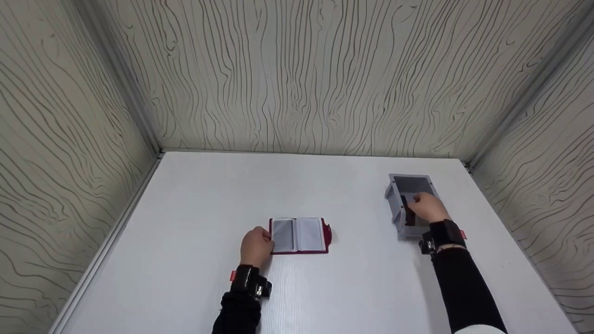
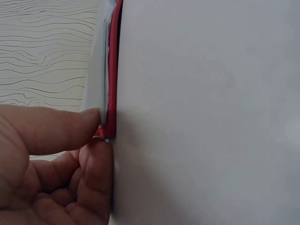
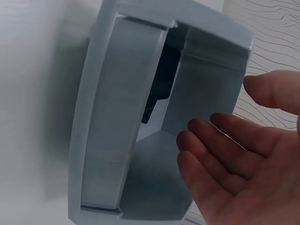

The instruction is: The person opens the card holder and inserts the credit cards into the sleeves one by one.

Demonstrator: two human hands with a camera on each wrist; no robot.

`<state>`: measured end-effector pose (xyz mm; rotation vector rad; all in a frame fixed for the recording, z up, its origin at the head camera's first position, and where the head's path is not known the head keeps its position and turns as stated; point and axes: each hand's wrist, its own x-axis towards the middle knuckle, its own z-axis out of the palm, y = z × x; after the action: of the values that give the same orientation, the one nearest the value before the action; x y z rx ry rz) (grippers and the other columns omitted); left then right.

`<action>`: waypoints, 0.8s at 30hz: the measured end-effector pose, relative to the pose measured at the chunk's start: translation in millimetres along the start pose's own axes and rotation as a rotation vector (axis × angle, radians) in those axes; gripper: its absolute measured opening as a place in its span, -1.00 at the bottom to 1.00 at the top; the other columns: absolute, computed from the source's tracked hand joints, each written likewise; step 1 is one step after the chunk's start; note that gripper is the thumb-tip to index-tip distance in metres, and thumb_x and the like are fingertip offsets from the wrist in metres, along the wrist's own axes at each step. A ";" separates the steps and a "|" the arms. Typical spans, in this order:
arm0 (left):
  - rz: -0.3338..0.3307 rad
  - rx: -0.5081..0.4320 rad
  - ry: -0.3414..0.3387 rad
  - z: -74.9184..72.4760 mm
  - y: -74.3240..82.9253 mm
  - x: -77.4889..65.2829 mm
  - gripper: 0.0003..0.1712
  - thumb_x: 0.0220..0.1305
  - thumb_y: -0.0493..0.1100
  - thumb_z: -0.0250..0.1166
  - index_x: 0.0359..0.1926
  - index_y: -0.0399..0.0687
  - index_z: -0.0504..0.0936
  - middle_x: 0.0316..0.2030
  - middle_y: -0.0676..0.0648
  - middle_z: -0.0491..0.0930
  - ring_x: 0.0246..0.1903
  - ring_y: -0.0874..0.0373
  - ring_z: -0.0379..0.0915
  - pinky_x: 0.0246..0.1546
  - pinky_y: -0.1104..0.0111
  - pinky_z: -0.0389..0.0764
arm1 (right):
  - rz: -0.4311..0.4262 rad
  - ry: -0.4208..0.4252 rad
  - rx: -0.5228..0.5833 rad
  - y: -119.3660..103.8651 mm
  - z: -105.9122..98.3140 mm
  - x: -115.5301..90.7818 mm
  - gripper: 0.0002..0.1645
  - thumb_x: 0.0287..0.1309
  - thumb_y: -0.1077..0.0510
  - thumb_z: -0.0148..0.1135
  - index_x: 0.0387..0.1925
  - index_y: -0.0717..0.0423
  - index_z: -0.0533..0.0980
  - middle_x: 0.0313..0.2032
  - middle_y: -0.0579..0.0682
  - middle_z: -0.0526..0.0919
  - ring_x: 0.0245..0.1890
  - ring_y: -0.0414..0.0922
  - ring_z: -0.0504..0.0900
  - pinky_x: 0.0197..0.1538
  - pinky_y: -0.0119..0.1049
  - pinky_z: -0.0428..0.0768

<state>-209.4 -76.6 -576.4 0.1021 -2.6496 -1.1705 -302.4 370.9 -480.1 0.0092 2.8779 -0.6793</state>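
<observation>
A red card holder (image 1: 310, 235) lies spread on the white table, its clear plastic sleeves facing up and a clasp flap at its right end. My left hand (image 1: 256, 246) pinches its left edge near the lower corner; in the left wrist view the thumb (image 2: 70, 131) is on the sleeves and curled fingers are at the red cover (image 2: 112, 93). Over the grey bin (image 1: 398, 204) on the right is my right hand (image 1: 428, 207), thumb apart from loosely bent fingers (image 3: 220, 145) and nothing between them. Inside the bin a dark object (image 3: 165, 75) shows, partly hidden by the wall.
The white table (image 1: 209, 185) carries the card holder at its middle and the bin toward its right edge. Wood-grain panels (image 1: 297, 79) stand behind the table and on both sides. Each wrist wears a black strapped camera (image 1: 250, 280).
</observation>
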 end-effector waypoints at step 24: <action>-0.004 -0.003 -0.004 -0.1 0.1 0.4 -0.86 -0.10 -0.41 0.38 -0.45 -0.26 0.58 -0.55 -0.03 0.56 -0.49 0.04 0.49 -0.37 0.17 0.51 | 0.043 -0.100 -0.041 10.3 7.1 11.4 -0.29 0.21 0.05 0.02 0.07 0.71 0.32 0.04 0.59 0.45 -0.04 0.33 0.50 0.10 0.19 0.43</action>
<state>-209.7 -76.6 -576.2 0.1050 -2.6526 -1.1766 -311.9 376.5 -492.9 0.0304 2.7868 -0.5948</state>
